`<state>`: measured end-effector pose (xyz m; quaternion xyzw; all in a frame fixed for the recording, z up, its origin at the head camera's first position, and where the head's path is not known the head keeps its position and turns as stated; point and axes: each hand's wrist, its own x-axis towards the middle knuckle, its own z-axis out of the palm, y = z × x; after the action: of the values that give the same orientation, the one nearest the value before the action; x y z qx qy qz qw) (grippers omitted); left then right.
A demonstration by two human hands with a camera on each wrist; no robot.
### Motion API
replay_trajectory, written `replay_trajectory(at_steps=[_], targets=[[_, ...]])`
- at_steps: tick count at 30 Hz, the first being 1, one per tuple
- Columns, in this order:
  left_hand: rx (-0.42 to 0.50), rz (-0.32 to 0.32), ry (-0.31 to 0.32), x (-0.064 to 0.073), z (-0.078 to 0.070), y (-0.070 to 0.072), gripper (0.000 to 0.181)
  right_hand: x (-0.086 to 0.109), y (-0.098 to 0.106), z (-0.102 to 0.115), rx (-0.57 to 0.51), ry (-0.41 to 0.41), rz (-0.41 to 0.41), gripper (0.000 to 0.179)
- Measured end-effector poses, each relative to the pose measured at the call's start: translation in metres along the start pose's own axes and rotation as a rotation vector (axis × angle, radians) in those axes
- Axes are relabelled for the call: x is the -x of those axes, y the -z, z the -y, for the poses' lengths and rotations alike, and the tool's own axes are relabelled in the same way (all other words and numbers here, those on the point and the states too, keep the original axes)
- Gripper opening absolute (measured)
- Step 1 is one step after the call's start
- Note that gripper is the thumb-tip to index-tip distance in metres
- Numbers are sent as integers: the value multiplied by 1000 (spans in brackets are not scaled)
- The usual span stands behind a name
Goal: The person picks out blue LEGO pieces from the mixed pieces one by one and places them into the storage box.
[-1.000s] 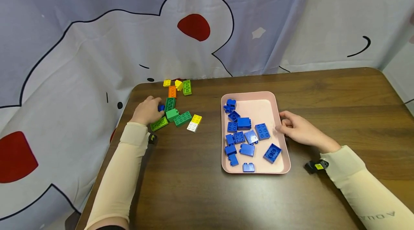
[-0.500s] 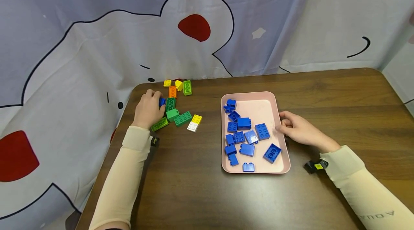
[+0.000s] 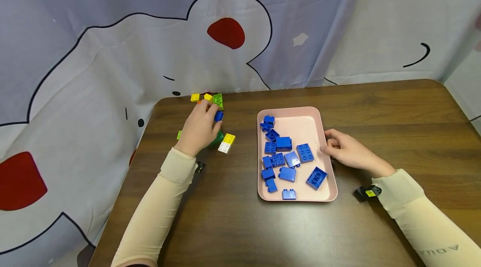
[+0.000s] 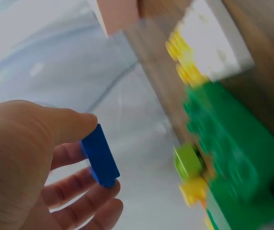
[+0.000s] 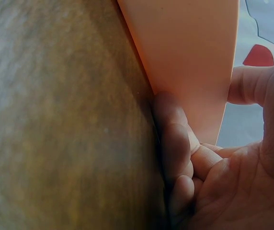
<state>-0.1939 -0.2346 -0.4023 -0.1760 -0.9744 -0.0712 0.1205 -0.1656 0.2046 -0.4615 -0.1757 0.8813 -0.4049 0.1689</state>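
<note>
My left hand (image 3: 198,129) pinches a blue toy building brick (image 3: 219,116) between thumb and fingers, above the coloured bricks at the table's left. In the left wrist view that brick (image 4: 100,155) is held clear of the green brick (image 4: 235,139) beside it. My right hand (image 3: 349,152) grips the right side of a pink tray (image 3: 310,119). The right wrist view has the thumb (image 5: 246,86) at the tray's rim and the other fingers low against its outer wall (image 5: 189,52). Several blue bricks (image 3: 287,174) lie in the tray, mostly towards its left side.
A white and yellow brick pair (image 3: 226,143) lies on the brown table (image 3: 225,217) between the left hand and the tray. Lime (image 3: 218,101) and yellow bricks (image 3: 195,97) sit near the back edge. A patterned curtain (image 3: 150,50) hangs behind; my left hand hides some bricks.
My left hand has carried the blue brick rightwards from the left side of the pile, now covering the green bricks. The right hand and the tray have stayed put.
</note>
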Motion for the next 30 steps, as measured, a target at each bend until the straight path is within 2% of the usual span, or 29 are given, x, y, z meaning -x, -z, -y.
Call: replay_trajectory(at_steps=[7,13,21,24,27,30], targets=[[24,5,-113,-14,-40,-5,42,-2,-1,-2,-4,11,-5,48],[2,-4,-199,-27,-78,-11,40,-3,-1,-4,-14,17,-9,47],[-22,50,-268,-37,-118,-16,41,0,-4,-4,-15,2,-6,48],[-30,90,-271,-39,-126,-17,48,1,-5,-2,-24,6,2,49],[-53,183,-247,-38,-130,-20,66,0,-6,0,-27,10,4,50],[-63,258,-211,-34,-126,-22,86,-2,-6,0,-28,13,3,50]])
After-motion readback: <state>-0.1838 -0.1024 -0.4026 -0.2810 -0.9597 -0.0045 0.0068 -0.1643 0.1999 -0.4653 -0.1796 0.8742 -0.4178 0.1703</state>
